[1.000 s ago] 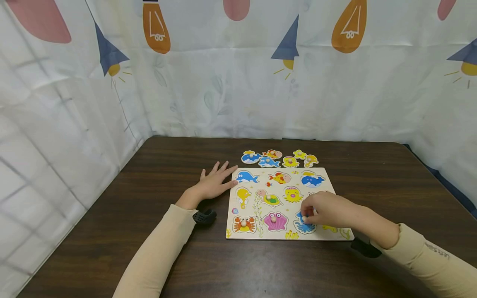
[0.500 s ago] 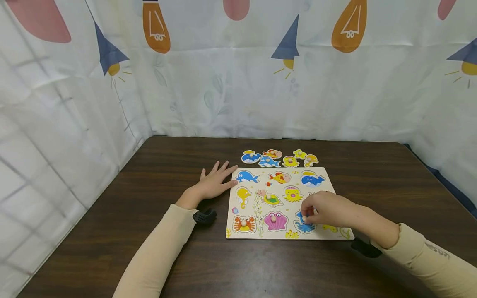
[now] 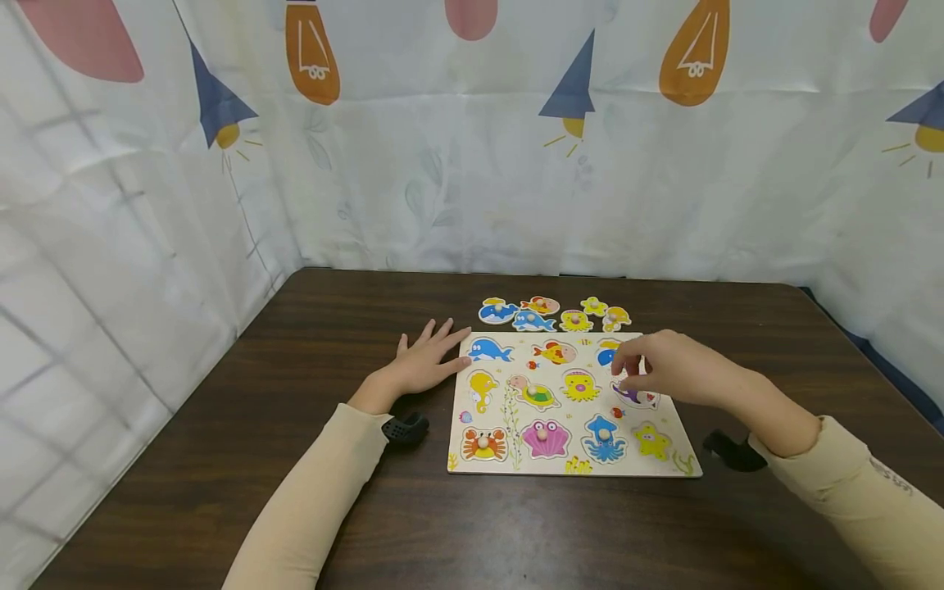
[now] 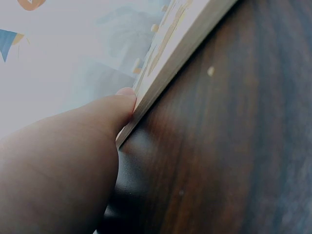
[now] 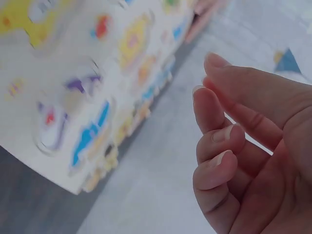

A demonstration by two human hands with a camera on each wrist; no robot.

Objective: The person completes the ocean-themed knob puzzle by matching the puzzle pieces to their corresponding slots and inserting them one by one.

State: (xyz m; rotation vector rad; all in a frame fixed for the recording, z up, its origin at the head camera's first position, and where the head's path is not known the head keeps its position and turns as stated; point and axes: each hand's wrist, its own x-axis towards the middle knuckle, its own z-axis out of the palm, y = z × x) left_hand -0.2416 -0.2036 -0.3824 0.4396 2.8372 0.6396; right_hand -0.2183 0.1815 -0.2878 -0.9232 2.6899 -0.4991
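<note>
A wooden knob puzzle board with printed sea animals lies on the table. The crab, the pink shell, the turtle and the blue squid sit in it, each with a knob. My left hand lies flat with fingers spread at the board's left edge; its thumb touches that edge in the left wrist view. Over the board's right side hovers my right hand, fingers loosely bent and holding nothing. The right wrist view shows the thumb and forefinger apart. It partly covers the whale and purple pictures.
Behind the board's far edge lie several loose pieces: a whale, a dolphin, a fish, an octopus, a star and a seahorse. A patterned white curtain hangs beyond the dark table.
My right hand has let go of the squid's knob and moved up and away over the board, uncovering the star picture. The left hand has stayed in place.
</note>
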